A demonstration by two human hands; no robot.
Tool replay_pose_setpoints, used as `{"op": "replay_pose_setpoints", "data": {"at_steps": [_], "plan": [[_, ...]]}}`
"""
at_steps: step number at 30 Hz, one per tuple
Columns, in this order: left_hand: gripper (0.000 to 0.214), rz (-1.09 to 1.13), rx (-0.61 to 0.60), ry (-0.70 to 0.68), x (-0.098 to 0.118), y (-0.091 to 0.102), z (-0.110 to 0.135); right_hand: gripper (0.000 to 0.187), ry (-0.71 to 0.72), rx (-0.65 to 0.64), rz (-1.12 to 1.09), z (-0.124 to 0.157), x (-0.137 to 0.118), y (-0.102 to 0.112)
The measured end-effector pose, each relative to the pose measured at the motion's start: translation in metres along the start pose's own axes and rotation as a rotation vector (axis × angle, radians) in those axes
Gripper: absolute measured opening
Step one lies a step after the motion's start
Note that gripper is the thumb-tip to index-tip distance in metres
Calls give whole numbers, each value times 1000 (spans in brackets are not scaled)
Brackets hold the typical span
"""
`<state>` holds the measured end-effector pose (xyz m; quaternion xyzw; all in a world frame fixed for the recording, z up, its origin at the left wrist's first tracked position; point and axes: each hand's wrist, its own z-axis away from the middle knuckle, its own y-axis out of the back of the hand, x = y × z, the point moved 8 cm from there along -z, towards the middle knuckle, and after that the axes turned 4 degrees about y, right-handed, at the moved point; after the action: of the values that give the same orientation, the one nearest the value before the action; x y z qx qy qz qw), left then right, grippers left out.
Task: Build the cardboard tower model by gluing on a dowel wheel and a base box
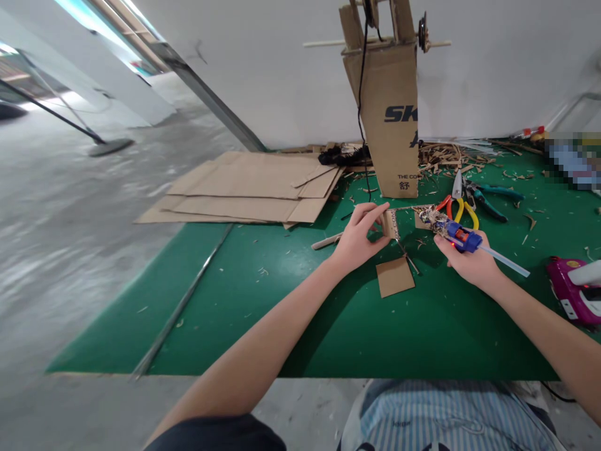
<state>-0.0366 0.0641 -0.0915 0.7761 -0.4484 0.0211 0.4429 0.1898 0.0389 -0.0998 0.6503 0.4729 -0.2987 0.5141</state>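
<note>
Between its thumb and fingers, my left hand point(359, 237) pinches a small printed piece of cardboard point(390, 224) just above the green table. My right hand point(472, 257) is wrapped round a blue hot glue gun point(462, 238), whose glue stick point(507, 260) sticks out at the back. The gun's front end points left, toward the cardboard piece; I cannot tell whether it touches. Below them a square of cardboard point(395, 277) lies flat, with a thin dark rod point(409, 258) beside it. A cardboard strip point(327, 241) lies left of my left hand.
A tall cardboard tower point(392, 119) with an axle stands at the back. Flat cardboard sheets point(244, 185) lie behind left, cardboard scraps point(446, 156) behind right. Scissors point(457, 197) and pliers point(493, 197) lie beyond my right hand. A magenta device point(573, 291) sits far right; a metal rod point(188, 297) lies left.
</note>
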Motion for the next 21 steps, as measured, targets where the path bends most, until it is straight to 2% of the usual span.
{"op": "replay_pose_setpoints", "data": {"at_steps": [6,21], "plan": [[70,-5,-12,6,-1,-1,0,41,-43,-14,-34,1,0,-5],[70,-4,-19,0,-1,-2,0,42,-19,-20,-53,2,-2,-9]]}}
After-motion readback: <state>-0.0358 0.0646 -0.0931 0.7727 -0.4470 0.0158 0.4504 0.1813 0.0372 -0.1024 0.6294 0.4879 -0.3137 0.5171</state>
